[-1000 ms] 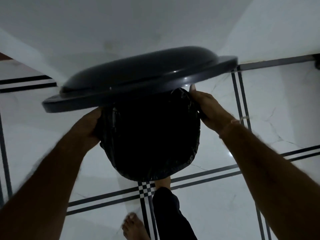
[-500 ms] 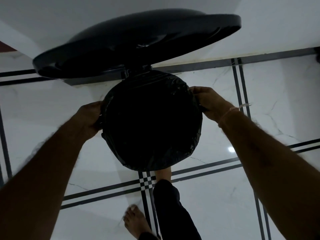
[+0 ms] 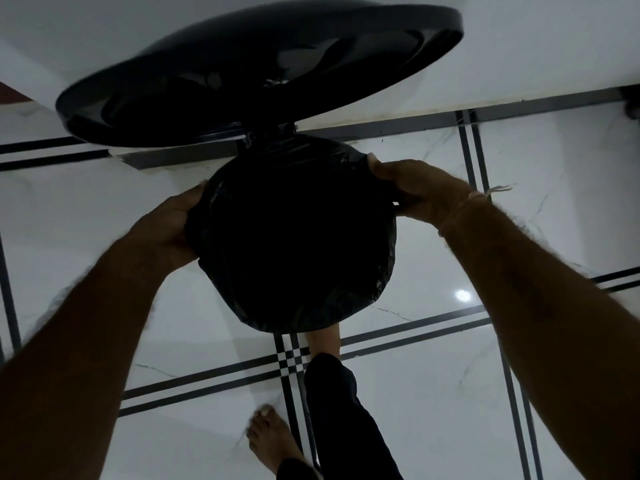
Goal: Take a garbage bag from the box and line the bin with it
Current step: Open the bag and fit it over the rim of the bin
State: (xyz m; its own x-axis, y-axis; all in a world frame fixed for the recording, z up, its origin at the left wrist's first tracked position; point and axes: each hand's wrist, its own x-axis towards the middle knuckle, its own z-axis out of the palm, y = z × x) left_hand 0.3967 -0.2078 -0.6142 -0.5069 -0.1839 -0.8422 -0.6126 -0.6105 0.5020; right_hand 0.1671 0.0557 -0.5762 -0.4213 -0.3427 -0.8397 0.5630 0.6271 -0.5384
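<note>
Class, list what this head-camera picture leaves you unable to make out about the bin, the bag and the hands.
- Head view: the inside of the garbage bag is flat black in dim light, so its depth is unreadable.
- The bin walls and base are hidden under the bag's overhang, as are the toes of a foot.
- The fingers of the left hand and right hand curl out of sight behind the rim.
- The box is outside the frame.
- The underside of the lid is dark and blurred.

Single head view, looking steeply down, close above bin (image 3: 294, 244), floor (image 3: 433, 393)
</note>
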